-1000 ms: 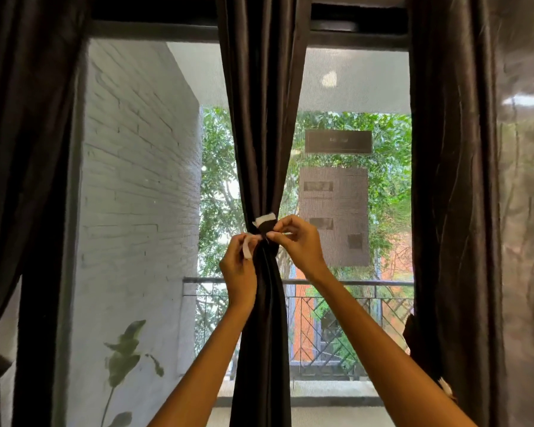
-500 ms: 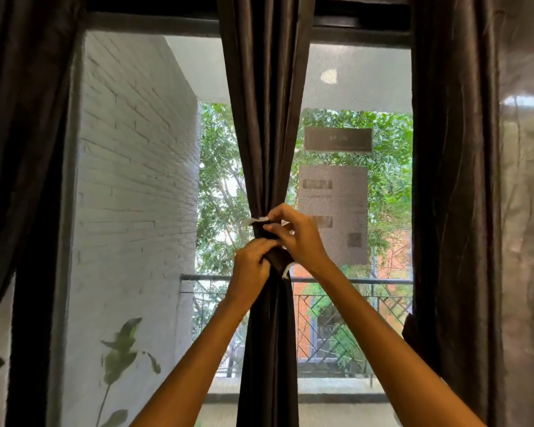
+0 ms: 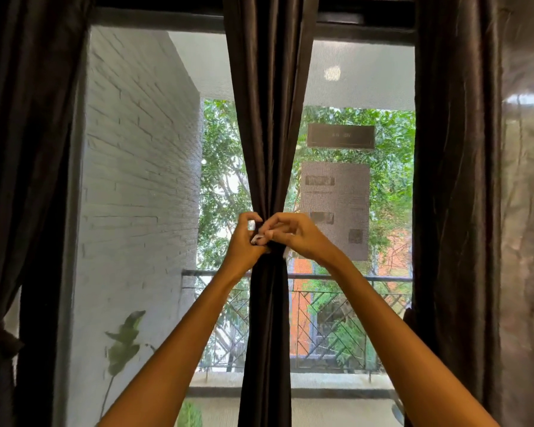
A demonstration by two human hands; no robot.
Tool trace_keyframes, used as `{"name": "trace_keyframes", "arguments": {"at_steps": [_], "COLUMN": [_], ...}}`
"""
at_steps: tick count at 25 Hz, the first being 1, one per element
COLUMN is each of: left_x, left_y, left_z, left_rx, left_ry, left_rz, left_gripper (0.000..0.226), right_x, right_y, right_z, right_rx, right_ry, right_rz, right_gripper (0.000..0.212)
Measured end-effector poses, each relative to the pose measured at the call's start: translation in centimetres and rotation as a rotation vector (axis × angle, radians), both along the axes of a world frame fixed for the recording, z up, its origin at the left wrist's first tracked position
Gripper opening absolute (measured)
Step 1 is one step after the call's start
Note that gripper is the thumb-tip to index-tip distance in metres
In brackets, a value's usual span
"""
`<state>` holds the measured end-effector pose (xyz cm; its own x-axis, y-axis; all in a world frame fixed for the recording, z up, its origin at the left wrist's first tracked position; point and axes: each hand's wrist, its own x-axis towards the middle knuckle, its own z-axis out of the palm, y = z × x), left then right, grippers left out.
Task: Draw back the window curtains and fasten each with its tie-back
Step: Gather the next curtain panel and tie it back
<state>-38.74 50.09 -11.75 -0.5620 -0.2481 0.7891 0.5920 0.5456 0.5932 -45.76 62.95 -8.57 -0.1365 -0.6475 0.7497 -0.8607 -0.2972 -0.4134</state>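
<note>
A dark brown middle curtain (image 3: 267,118) hangs in front of the window, gathered into a narrow waist at mid height. A tie-back (image 3: 257,240) with white ends wraps that waist. My left hand (image 3: 244,241) and my right hand (image 3: 293,235) meet there, fingers curled, both pinching the tie-back's ends against the cloth. The left curtain (image 3: 22,149) is drawn aside and cinched by a dark tie-back (image 3: 3,335) low at the left edge. The right curtain (image 3: 457,180) hangs at the window's right side; its tie-back is mostly hidden.
Behind the glass are a white brick wall (image 3: 136,180), a balcony railing (image 3: 336,277) and trees. Two paper notices (image 3: 336,208) stick to the right pane. A leafy plant (image 3: 124,340) stands low on the left. A sheer panel (image 3: 527,211) hangs at far right.
The white ends of the tie-back, held apart a second ago, have been brought together at the curtain's waist. Both hands now sit close together on it.
</note>
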Motion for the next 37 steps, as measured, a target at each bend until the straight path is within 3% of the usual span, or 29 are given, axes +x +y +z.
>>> {"name": "trace_keyframes", "arguments": {"at_steps": [3, 5, 8, 12, 13, 16, 19, 21, 26, 29, 32, 35, 37], "left_x": [-0.4, -0.5, -0.4, -0.4, -0.3, 0.3, 0.5, 0.7, 0.4, -0.5, -0.7, -0.7, -1.1], "left_y": [-0.7, -0.8, -1.1, -1.4, -1.1, -0.4, -0.5, -0.4, -0.3, -0.5, -0.4, -0.8, -1.0], "left_z": [0.0, 0.3, 0.7, 0.7, 0.7, 1.4, 2.1, 1.7, -1.1, -2.3, -1.9, -1.8, -2.0], "left_rx": [-0.004, -0.044, -0.009, 0.031, 0.01, -0.116, -0.392, -0.485, -0.629, -0.737, -0.69, -0.492, -0.4], "left_ry": [0.021, -0.011, -0.066, -0.112, -0.127, -0.21, -0.272, -0.199, 0.035, 0.273, 0.315, 0.221, 0.126], "left_rz": [0.022, 0.019, -0.012, -0.021, -0.051, -0.112, 0.079, 0.167, 0.412, 0.527, 0.533, 0.478, 0.455], "left_gripper": [0.033, 0.032, 0.034, 0.041, 0.042, 0.034, 0.029, 0.031, 0.013, 0.002, 0.008, 0.023, 0.022], "right_x": [-0.1, -0.4, -0.9, -1.1, -1.1, -1.2, -1.4, -1.8, -2.7, -2.6, -2.3, -1.8, -1.9], "right_y": [0.4, 0.4, 0.3, 0.1, -0.1, -0.8, -1.1, -1.1, -1.4, -1.7, -0.9, 0.1, 0.4], "right_z": [0.0, -0.2, -0.9, -1.0, -0.8, -0.2, -0.5, -0.7, -1.5, -1.7, -1.9, -2.0, -1.3], "right_rx": [0.056, 0.02, -0.03, -0.085, -0.12, -0.215, -0.161, -0.114, -0.156, -0.187, -0.163, 0.053, 0.217], "right_ry": [-0.086, -0.032, 0.14, 0.125, 0.128, 0.205, 0.282, 0.27, 0.022, -0.034, -0.028, -0.032, 0.047], "right_rz": [0.056, 0.019, -0.11, -0.147, -0.173, -0.348, -0.456, -0.501, -0.395, -0.411, -0.317, -0.23, -0.286], "right_gripper": [0.028, 0.034, 0.027, 0.011, 0.002, 0.016, 0.015, 0.013, 0.024, 0.031, 0.02, 0.019, 0.02]}}
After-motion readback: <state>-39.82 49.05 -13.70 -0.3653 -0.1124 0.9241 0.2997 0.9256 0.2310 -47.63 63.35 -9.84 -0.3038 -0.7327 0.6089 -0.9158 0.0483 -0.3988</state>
